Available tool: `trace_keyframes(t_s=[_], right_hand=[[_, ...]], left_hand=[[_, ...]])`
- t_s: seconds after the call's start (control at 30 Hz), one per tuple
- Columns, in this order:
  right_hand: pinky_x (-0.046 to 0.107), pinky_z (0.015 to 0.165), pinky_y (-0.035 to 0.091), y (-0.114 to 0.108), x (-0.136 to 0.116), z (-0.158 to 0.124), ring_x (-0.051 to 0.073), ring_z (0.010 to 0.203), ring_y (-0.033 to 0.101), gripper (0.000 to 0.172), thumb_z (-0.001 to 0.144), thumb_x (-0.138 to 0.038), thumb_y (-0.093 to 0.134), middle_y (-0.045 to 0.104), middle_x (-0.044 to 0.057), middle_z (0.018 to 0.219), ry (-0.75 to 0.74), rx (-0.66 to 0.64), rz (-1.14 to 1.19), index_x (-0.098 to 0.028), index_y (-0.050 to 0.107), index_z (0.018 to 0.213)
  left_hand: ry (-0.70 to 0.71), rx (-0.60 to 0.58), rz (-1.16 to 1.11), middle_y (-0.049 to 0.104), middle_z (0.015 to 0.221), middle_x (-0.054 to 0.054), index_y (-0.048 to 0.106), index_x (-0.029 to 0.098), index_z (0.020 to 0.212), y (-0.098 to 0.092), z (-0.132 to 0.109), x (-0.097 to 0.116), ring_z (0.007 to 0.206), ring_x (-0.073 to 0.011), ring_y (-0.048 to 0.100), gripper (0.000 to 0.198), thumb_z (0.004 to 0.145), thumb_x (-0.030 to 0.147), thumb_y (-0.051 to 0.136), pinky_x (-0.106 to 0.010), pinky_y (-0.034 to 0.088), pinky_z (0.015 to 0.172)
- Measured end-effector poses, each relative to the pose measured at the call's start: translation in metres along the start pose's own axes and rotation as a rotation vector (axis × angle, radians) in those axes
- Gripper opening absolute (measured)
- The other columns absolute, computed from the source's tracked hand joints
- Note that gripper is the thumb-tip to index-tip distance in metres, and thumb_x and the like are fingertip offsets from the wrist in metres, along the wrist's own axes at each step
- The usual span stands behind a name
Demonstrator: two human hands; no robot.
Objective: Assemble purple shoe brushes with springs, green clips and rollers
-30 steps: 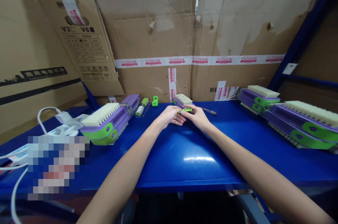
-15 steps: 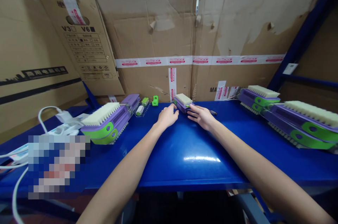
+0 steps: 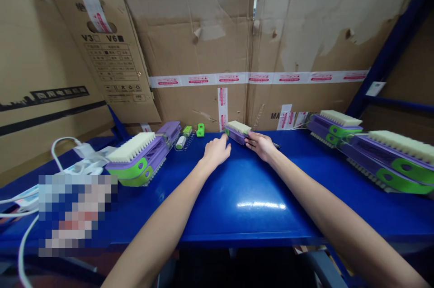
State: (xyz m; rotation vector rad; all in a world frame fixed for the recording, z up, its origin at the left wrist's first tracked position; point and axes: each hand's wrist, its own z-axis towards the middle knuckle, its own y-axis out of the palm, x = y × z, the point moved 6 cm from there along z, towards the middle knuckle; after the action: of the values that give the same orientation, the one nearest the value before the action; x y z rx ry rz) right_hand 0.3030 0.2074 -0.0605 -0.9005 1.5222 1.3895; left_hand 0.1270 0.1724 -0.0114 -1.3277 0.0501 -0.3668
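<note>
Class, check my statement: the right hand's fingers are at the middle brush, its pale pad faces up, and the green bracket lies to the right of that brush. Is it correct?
One slip: the head view shows the green bracket to the left of the middle brush, not the right. The rest stands.

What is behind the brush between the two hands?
Behind the brush stands cardboard, with tape near the brush's left end. The brush hides the table directly behind it, so anything there cannot be seen.
</note>
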Motion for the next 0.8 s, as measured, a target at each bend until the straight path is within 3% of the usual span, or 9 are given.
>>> trace_keyframes(t_s=[0.13, 0.33, 0.47, 0.6, 0.8], right_hand=[[0.032, 0.069, 0.057, 0.006, 0.002, -0.001, 0.018, 0.073, 0.068, 0.014, 0.072, -0.022, 0.073, 0.07, 0.007, 0.077, 0.03, -0.058, -0.033, -0.018, 0.062, 0.079], [0.025, 0.066, 0.056, 0.008, 0.0, -0.008, 0.012, 0.06, 0.064, 0.01, 0.071, -0.015, 0.072, 0.066, 0.005, 0.066, 0.046, 0.048, 0.022, -0.016, 0.062, 0.071], [0.024, 0.064, 0.056, 0.012, -0.006, -0.019, 0.012, 0.056, 0.062, 0.009, 0.069, -0.012, 0.073, 0.066, 0.005, 0.063, -0.004, 0.021, -0.03, -0.013, 0.065, 0.072], [0.029, 0.068, 0.056, 0.018, -0.016, -0.031, 0.016, 0.061, 0.065, 0.02, 0.061, -0.019, 0.08, 0.069, 0.007, 0.068, -0.111, -0.059, -0.12, -0.013, 0.067, 0.075], [0.03, 0.072, 0.051, 0.026, -0.037, -0.043, 0.019, 0.072, 0.066, 0.034, 0.058, -0.029, 0.079, 0.072, 0.006, 0.077, -0.326, -0.154, -0.518, -0.013, 0.072, 0.087]], left_hand=[[-0.005, -0.002, -0.001, 0.066, 0.104, -0.017, 0.051, 0.019, 0.12, -0.001, 0.0, -0.003, 0.097, -0.0312, 0.064, 0.036, 0.089, 0.035, 0.041, -0.039, 0.046, 0.082], [0.001, 0.0, 0.011, 0.066, 0.103, -0.017, 0.05, 0.018, 0.121, 0.0, 0.001, -0.003, 0.096, -0.0309, 0.064, 0.037, 0.089, 0.034, 0.041, -0.039, 0.046, 0.082], [0.013, 0.013, -0.006, 0.065, 0.104, -0.018, 0.049, 0.017, 0.121, -0.001, 0.001, -0.003, 0.098, -0.0316, 0.063, 0.036, 0.089, 0.033, 0.04, -0.04, 0.046, 0.082], [0.055, 0.069, -0.042, 0.062, 0.111, -0.017, 0.047, 0.015, 0.122, -0.005, 0.001, -0.004, 0.108, -0.0307, 0.057, 0.038, 0.088, 0.031, 0.044, -0.039, 0.045, 0.086], [0.222, 0.224, -0.068, 0.044, 0.132, -0.016, 0.03, 0.016, 0.137, -0.013, 0.004, -0.006, 0.124, -0.0315, 0.04, 0.078, 0.071, 0.03, 0.069, -0.045, 0.035, 0.101]])
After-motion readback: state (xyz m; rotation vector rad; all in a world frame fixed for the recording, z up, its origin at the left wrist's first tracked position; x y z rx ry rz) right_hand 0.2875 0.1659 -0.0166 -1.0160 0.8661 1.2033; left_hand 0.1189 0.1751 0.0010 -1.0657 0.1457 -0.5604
